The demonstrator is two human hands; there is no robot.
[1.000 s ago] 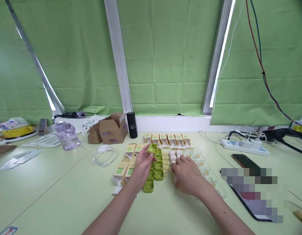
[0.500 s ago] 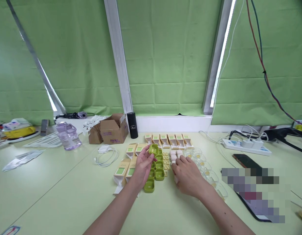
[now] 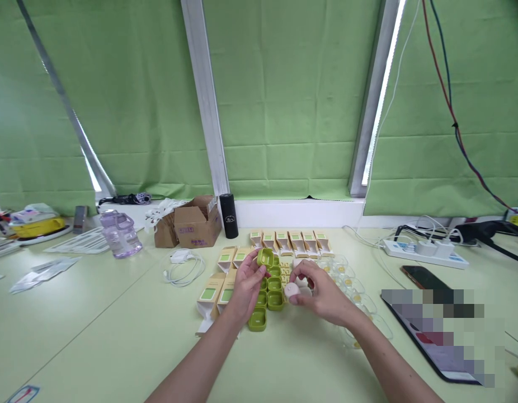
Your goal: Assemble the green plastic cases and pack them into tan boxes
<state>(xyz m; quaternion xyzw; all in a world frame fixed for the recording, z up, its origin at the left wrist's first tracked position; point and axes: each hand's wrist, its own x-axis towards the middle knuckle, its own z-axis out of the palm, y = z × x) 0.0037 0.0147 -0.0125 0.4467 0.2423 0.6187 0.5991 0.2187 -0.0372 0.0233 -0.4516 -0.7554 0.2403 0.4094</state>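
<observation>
My left hand point(image 3: 247, 286) pinches a small open green case point(image 3: 264, 257), held just above a column of several like green cases point(image 3: 274, 292) on the pale green table point(image 3: 116, 336). My right hand point(image 3: 324, 294) is closed on a small pale pink round piece point(image 3: 291, 289), lifted a little off the table beside the green column. More pink pieces point(image 3: 298, 263) and tiny yellow parts point(image 3: 285, 274) lie between my hands. Clear plastic trays point(image 3: 357, 288) run in a line to the right. Tan boxes with green labels point(image 3: 298, 242) stand in a row behind, others point(image 3: 217, 291) lie at the left.
A brown cardboard box point(image 3: 196, 226), black cylinder point(image 3: 229, 215), purple water bottle point(image 3: 120, 234) and white charger cable point(image 3: 183, 266) sit at the back left. A power strip point(image 3: 424, 252), phone point(image 3: 420, 276) and tablet point(image 3: 435, 336) lie at the right. Green blinds hang behind.
My right hand has lifted off the row of pink pieces with one pink piece in its fingers and moved slightly left. The left hand has kept the green case in place.
</observation>
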